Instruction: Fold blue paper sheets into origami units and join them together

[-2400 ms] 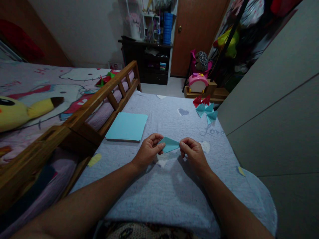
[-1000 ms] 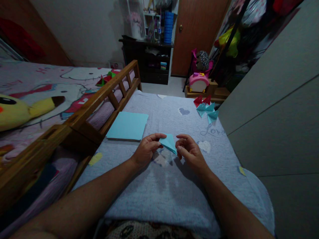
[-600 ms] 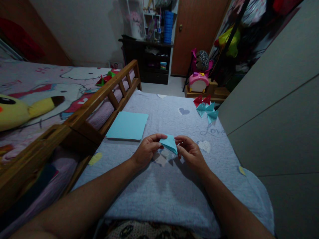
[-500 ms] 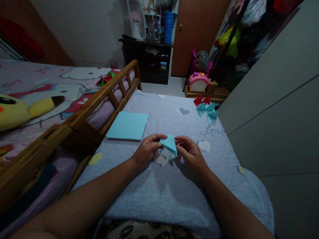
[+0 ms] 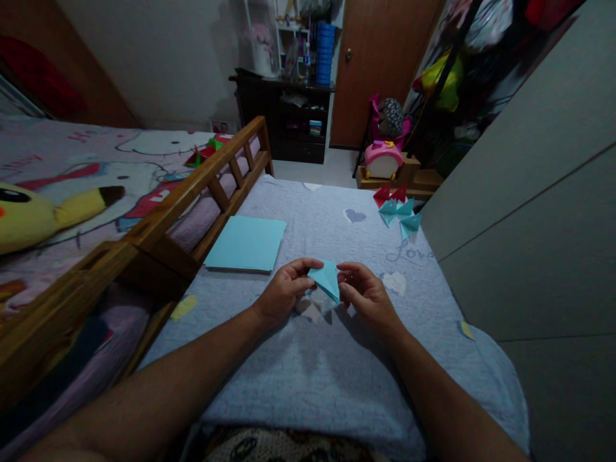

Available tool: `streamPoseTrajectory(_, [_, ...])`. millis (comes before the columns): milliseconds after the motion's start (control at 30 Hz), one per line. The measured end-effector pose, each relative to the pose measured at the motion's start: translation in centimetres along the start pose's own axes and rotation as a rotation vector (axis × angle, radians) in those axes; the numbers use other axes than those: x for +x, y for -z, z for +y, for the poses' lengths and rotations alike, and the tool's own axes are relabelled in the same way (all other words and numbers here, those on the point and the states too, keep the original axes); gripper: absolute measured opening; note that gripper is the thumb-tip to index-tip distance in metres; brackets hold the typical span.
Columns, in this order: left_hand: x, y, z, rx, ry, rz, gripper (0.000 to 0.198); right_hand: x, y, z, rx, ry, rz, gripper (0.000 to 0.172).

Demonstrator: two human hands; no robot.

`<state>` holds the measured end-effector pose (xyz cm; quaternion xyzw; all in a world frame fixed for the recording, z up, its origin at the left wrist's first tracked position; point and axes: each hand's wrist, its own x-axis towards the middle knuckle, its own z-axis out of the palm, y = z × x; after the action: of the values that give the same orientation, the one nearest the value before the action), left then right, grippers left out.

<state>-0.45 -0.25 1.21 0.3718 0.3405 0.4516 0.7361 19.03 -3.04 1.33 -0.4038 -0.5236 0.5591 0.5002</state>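
While left grip [image 5: 283, 292] pinches it, folded paper [image 5: 327, 278] juts toward right grip [image 5: 369, 292] — hold unclear.

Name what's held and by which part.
Folded blue paper: the left hand pinches its left end; the right hand is at its right edge, grip unclear.

Folded paper [image 5: 327, 277] between left hand [image 5: 283, 290] and right hand [image 5: 369, 294], over bed [image 5: 289, 385]; paper stack [image 5: 246, 244] on bed, ahead-left of hands; paper figures [image 5: 405, 206] at far right corner; rail [image 5: 197, 181] along left edge; plush toy [image 5: 29, 224] left of rail; cabinet [image 5: 289, 146] behind, left of door [image 5: 385, 64].
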Motion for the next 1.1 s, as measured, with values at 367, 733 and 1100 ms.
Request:
streamPoseTrajectory(367, [-0.37, 0.21, -0.35, 0.083, 0.000, -0.099, 0.051, 0.03, -0.22, -0.07, -0.004, -0.027, -0.020, 0.037])
streamPoseTrajectory(733, [-0.61, 0.36, -0.09, 0.197, -0.033, -0.122, 0.051, -0.12, -0.18, 0.23, -0.007, -0.044, -0.025, 0.037])
streamPoseTrajectory(1100, [-0.54, 0.54, -0.26, 0.400, -0.089, -0.105, 0.047, -0.23, -0.23, 0.28, -0.013, -0.040, -0.038, 0.036])
